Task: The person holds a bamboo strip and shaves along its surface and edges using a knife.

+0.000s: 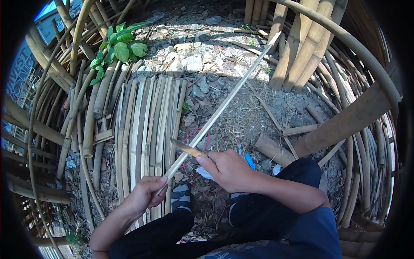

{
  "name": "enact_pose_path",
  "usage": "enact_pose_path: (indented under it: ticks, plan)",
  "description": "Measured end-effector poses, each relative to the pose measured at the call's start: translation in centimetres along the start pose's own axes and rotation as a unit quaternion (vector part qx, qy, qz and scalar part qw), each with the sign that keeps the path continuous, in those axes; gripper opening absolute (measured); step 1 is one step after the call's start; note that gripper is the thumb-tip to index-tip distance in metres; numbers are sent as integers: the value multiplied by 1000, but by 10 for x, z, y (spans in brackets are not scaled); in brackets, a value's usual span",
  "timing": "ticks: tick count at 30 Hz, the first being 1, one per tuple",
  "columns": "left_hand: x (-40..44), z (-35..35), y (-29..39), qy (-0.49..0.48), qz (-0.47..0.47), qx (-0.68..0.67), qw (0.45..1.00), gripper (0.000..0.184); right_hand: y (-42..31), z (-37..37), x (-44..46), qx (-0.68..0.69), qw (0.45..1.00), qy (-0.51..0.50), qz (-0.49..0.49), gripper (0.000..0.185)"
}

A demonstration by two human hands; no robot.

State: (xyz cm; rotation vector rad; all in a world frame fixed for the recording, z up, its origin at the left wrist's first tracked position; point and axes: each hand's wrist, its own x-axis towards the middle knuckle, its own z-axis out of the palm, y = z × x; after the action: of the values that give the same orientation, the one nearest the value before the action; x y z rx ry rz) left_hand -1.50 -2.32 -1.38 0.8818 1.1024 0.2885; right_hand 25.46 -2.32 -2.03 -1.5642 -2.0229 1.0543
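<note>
A long pale bamboo strip (pixel 228 100) runs diagonally from the lower left up to the top right. My left hand (pixel 146 194) is closed around its lower end. My right hand (pixel 228 169) grips a knife whose curved blade (pixel 189 149) lies across the strip, a short way above my left hand. The knife's handle is hidden inside my right hand. Left of the strip, many split bamboo slats (pixel 148 116) lie side by side on the ground.
Thick bamboo poles (pixel 310 43) stand at the upper right, and more poles (pixel 362 112) lean at the right. A green leafy plant (pixel 122 49) grows at the upper left. A cut bamboo piece (pixel 274 150) and a blue object (pixel 249 161) lie near my right leg.
</note>
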Motion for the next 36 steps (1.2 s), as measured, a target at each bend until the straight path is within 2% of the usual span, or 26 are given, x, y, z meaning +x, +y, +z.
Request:
enact_pose_path:
  ticks: [7, 11, 13, 16, 18, 20, 22, 25, 31, 36]
  plan:
    - [-2, -2, -1, 21, 15, 27, 999, 50, 40, -35, 24, -1, 988, 151, 24, 60]
    - [-4, -1, 1, 8, 4, 7, 1000, 49, 27, -21, 13, 37, 988, 148, 9, 52]
    - [-6, 2, 2, 10, 3, -5, 1000, 49, 15, -9, 1, 36, 996, 66, -39, 50]
    - [-8, 3, 3, 14, 8, 4, 1000, 48, 9, -13, 1, 3, 999, 33, -23, 48]
    - [-8, 2, 1, 15, 32, 6, 999, 47, 16, -24, 6, 14, 998, 56, -2, 50]
    - [-10, 1, 1, 20, 25, 6, 999, 47, 31, -35, 13, 7, 988, 152, -8, 53]
    - [-9, 0, 0, 23, 17, 8, 1000, 47, 43, -42, 19, -2, 987, 161, 23, 55]
    - [-6, -1, -1, 8, 3, -16, 1000, 48, 47, -42, 19, -40, 983, 181, -7, 59]
    - [-13, -3, 2, -31, 15, -24, 999, 49, 14, -17, -7, -58, 990, 94, -84, 55]
    - [-13, -2, 3, -33, 48, -9, 998, 50, 16, -24, -1, -100, 986, 100, -85, 56]
